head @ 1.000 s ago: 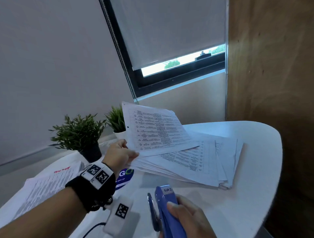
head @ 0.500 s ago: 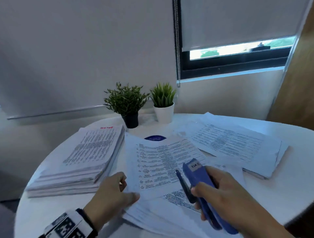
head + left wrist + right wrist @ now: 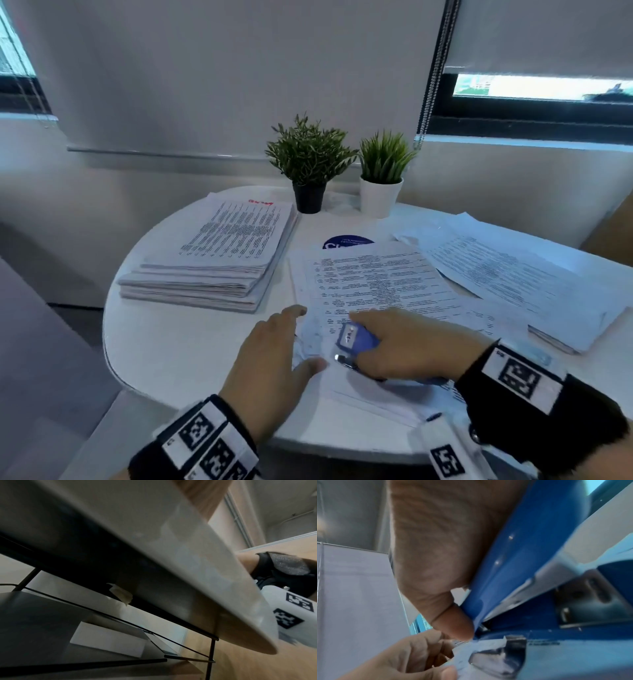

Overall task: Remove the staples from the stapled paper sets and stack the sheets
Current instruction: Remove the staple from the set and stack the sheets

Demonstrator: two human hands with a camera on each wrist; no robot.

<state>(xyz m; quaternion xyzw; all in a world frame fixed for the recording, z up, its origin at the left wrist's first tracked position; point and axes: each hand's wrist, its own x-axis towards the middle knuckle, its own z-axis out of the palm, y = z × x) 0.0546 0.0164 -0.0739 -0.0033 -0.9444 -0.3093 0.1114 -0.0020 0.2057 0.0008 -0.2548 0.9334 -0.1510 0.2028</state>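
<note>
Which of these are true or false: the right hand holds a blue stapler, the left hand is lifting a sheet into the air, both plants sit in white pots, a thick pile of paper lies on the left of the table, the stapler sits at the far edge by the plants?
1. The right hand holds a blue stapler. True.
2. The left hand lifts a sheet into the air. False: it rests on the papers on the table.
3. Both plants sit in white pots. False: the left plant has a black pot, the right plant a white one.
4. A thick pile of paper lies on the table's left. True.
5. The stapler sits by the plants. False: it is at the papers' near corner.
</note>
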